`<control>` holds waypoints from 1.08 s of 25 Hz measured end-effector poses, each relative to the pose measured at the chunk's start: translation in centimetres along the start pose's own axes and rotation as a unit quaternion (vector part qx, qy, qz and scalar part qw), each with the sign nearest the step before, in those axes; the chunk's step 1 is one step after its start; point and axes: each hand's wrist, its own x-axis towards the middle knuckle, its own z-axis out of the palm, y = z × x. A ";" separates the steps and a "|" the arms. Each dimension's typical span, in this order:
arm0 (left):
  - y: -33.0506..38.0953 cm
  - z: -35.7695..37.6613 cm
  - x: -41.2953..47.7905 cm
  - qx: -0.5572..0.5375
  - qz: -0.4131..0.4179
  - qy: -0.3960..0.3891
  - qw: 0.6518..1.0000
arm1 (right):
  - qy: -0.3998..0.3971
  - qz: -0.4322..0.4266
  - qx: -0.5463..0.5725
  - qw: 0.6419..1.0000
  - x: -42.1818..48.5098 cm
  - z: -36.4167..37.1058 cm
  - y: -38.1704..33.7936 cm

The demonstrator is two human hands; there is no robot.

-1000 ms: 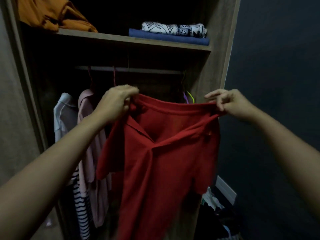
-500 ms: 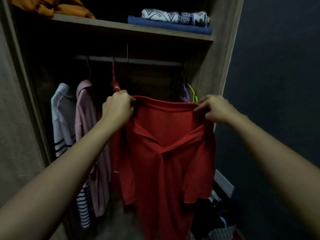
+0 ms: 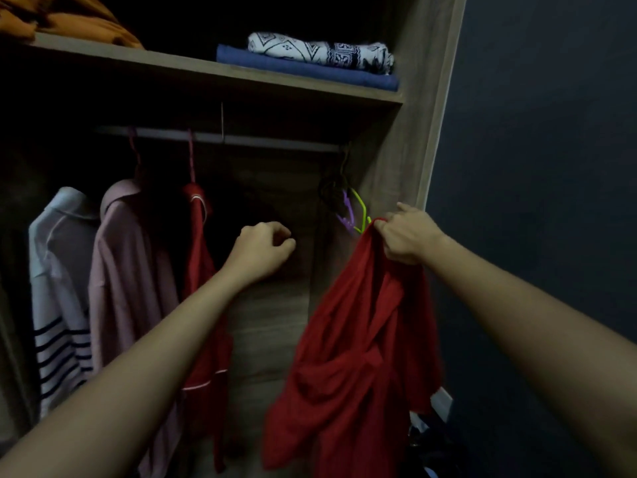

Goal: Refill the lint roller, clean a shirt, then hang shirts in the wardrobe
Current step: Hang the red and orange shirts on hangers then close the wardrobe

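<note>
Head view: red shirt hangs bunched from right hand.

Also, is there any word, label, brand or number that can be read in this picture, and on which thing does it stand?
None can be read.
The patterned cloth on the shelf carries only shapes, no letters.
The red shirt in the right hand shows no tag or print.
The striped shirt shows only stripes.
</note>
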 end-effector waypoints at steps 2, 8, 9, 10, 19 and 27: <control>0.7 2.4 2.0 -0.035 -0.013 -0.010 0.999 | 0.014 -0.018 -0.019 1.000 0.3 1.1 0.3; 3.8 9.6 11.2 -0.133 -0.081 -0.036 0.987 | 0.053 -0.043 -0.023 0.997 1.4 3.1 1.0; 4.4 10.4 12.4 -0.148 -0.093 -0.041 0.984 | 0.056 -0.044 -0.026 0.997 1.4 3.1 1.0; 4.9 11.3 13.6 -0.170 -0.108 -0.043 0.979 | 0.058 -0.046 -0.028 0.997 1.5 3.2 1.0; 6.9 12.6 17.8 -0.203 -0.167 0.013 0.965 | 0.070 -0.046 -0.033 0.996 1.7 3.6 1.2; 7.7 10.5 18.7 -0.175 -0.211 0.035 0.961 | 0.076 -0.046 -0.029 0.996 1.6 3.4 1.0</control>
